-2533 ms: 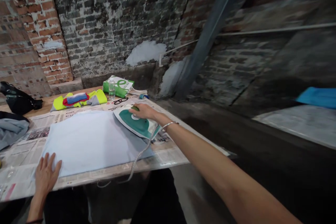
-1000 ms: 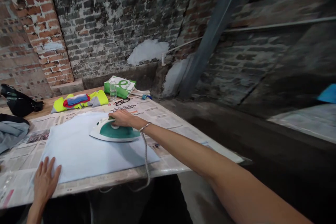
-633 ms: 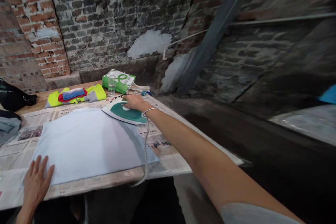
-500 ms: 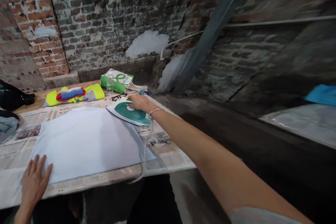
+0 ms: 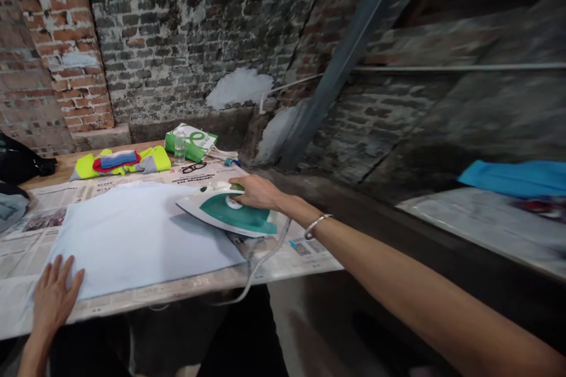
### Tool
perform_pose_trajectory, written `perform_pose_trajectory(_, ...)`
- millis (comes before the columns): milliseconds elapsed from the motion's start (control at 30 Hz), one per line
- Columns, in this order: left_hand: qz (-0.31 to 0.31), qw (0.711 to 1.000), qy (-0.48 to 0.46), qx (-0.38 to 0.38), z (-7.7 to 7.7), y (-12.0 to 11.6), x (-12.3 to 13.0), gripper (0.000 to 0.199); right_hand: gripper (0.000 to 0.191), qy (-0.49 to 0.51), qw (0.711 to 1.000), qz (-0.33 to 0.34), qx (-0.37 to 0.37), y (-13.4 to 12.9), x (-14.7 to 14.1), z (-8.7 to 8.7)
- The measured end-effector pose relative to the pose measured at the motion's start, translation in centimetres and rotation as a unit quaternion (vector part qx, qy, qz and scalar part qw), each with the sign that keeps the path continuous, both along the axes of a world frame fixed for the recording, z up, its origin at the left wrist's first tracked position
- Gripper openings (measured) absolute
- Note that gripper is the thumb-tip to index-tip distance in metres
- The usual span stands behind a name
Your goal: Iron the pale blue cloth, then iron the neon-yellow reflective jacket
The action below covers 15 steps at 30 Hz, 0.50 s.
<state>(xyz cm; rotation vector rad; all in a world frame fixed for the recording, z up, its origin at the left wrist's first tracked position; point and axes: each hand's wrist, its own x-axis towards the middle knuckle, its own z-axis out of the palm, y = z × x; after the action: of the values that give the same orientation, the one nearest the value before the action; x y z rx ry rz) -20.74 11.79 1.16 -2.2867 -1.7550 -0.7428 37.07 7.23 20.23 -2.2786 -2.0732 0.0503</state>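
Right hand [image 5: 259, 193]: clenched on steam iron [image 5: 230, 215], at the 3 o'clock edge.
Left hand [image 5: 55, 300]: released, fingers spread on pale blue cloth [image 5: 137, 235], at 7 o'clock.
Done so far: flat, no creases visible.

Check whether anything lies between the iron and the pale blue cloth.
Nothing visible does: the iron, gripped by the right hand, sits directly at the edge of the pale blue cloth. Its cord runs from the rear, away from the cloth.
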Motion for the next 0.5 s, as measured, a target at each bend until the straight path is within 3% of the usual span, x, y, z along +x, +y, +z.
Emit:
perform_pose_trajectory(133,0.002,1.0,0.008,-0.007,0.4,0.2,0.0,0.052,0.022,-0.007,0.996,0.085,-0.032,-1.5,-5.1,-0.5)
perform_pose_trajectory(233,0.023,0.999,0.021,-0.018,1.0,0.1,0.4,0.054,0.025,-0.028,0.992,0.112,-0.056,-1.9,-8.7,-1.4)
perform_pose_trajectory(500,0.096,0.993,0.065,-0.027,1.8,-2.5,2.7,0.053,0.023,-0.027,0.988,0.134,-0.066,-2.3,-12.6,-1.5)
